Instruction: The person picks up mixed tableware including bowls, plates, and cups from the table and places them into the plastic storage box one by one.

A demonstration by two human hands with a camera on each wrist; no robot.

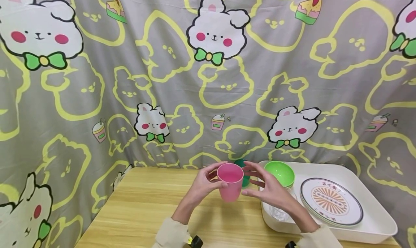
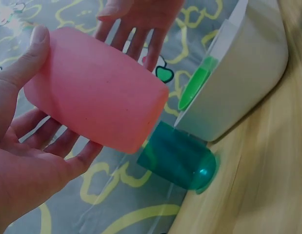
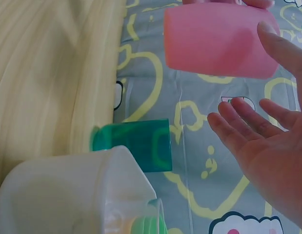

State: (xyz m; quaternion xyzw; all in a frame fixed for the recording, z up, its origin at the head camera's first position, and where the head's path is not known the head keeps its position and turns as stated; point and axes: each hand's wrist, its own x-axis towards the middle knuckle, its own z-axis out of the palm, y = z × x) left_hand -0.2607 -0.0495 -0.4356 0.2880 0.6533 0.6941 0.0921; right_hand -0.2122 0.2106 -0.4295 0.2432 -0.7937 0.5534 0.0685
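Note:
A pink plastic cup (image 1: 230,184) is held upright above the table by my left hand (image 1: 204,181), thumb on its near side and fingers round the back. My right hand (image 1: 268,186) is at the cup's right side with its fingers spread. In the right wrist view, the right fingers (image 3: 248,126) stand apart from the cup, while the thumb overlaps its rim; whether it touches cannot be told. Behind the pink cup, a teal translucent cup (image 2: 177,156) stands on the table beside the white tray (image 2: 248,73).
On the right, the white tray (image 1: 373,233) holds a stack of patterned plates (image 1: 331,201), a green bowl (image 1: 280,172) and a clear glass item (image 1: 278,213), partly hidden by my right arm. The wooden table (image 1: 146,197) meets a patterned curtain (image 1: 182,96) at the back.

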